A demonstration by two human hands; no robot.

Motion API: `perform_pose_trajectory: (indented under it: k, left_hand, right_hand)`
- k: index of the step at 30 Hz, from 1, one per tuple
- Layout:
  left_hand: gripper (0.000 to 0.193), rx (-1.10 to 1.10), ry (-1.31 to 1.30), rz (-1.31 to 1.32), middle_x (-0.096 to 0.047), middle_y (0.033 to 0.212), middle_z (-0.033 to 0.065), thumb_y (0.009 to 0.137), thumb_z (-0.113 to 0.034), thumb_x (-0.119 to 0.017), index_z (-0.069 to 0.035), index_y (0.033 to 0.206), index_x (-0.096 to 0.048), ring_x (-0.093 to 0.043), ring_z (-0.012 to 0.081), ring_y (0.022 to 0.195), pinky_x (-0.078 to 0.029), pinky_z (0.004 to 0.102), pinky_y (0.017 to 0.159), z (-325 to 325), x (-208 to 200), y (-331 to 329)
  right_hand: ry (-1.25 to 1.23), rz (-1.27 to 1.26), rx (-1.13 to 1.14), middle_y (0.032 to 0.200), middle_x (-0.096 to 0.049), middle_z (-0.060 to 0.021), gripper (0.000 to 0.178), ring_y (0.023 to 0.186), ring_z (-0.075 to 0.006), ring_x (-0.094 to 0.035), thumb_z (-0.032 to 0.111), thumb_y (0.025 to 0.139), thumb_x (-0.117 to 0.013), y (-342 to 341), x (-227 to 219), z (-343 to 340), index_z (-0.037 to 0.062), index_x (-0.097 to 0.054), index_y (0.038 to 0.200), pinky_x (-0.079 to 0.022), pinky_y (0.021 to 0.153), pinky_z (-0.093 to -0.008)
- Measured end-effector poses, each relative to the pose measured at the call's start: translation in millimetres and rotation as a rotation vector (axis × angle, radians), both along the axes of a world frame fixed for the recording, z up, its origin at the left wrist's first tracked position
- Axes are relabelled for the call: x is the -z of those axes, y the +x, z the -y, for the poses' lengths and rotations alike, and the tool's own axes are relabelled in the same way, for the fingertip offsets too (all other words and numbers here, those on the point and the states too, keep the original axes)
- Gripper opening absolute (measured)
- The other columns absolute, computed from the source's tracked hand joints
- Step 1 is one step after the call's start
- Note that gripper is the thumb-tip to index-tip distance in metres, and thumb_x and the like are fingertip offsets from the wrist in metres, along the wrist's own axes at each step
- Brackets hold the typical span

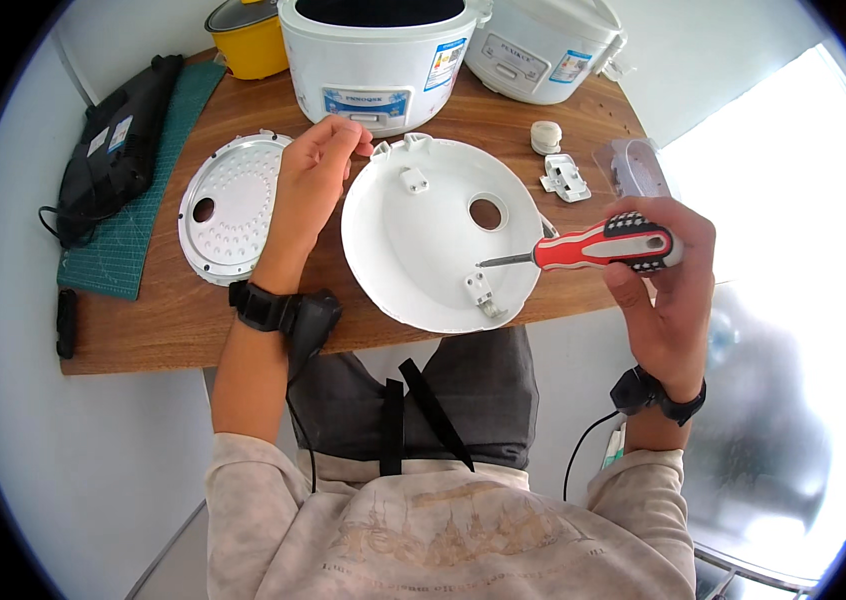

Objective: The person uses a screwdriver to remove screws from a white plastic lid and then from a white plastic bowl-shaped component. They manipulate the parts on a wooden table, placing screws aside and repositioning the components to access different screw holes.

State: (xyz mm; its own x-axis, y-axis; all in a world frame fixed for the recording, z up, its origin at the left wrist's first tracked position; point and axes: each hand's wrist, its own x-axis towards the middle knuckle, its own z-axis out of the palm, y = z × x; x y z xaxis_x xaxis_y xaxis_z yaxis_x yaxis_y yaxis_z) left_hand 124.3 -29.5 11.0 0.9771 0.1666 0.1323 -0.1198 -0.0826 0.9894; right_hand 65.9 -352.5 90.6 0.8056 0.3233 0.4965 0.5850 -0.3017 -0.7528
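Observation:
My right hand (671,290) grips a screwdriver (608,246) with a red, black and white handle. Its metal shaft points left over a white rice cooker lid (398,235), and the tip is close to a small white bracket (481,290) on the lid's inner face; contact cannot be made out. A round hole and a second bracket (414,180) also show there. My left hand (321,172) is closed, fingertips curled together beside the hinge end of the lid; what they hold, if anything, is hidden. Under that wrist lies a round metal inner plate (233,205) with dimples.
Behind the lid stand a white rice cooker (378,60), another white cooker (540,60) and a yellow pot (248,48). At right are a round white cap (546,137), a white plastic part (566,178) and a clear box (635,168). A black device (118,150) rests on a green mat (123,270).

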Motion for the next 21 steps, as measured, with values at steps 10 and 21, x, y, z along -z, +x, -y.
perform_pose_trajectory:
  k: [10, 21]
  left_hand:
    - [0.020, -0.061, 0.281, -0.002, -0.065, 0.091, 0.0021, 0.097, -0.023, -0.062, -0.003, 0.098, -0.065, -0.058, 0.0103, 0.085, -0.048, 0.0259, 0.077, -2, 18, 9]
    - [0.031, -0.002, 0.392, -0.045, -0.065, 0.107, 0.0071, 0.093, -0.019, -0.065, -0.003, 0.117, -0.056, -0.061, 0.0174, 0.098, -0.049, 0.0308, 0.089, 6, 22, 4]
  right_hand:
    - [-0.149, 0.049, -0.041, 0.112, -0.065, -0.0154, 0.042, 0.097, -0.0244, -0.068, 0.008, 0.088, -0.074, -2, -4, 1, 0.0009, -0.052, 0.123, -0.057, 0.081, -0.0330]
    - [-0.151, 0.030, -0.085, 0.111, -0.065, -0.0177, 0.042, 0.092, -0.0313, -0.067, 0.005, 0.085, -0.076, 0, -3, -8, 0.0007, -0.054, 0.121, -0.054, 0.082, -0.0363]
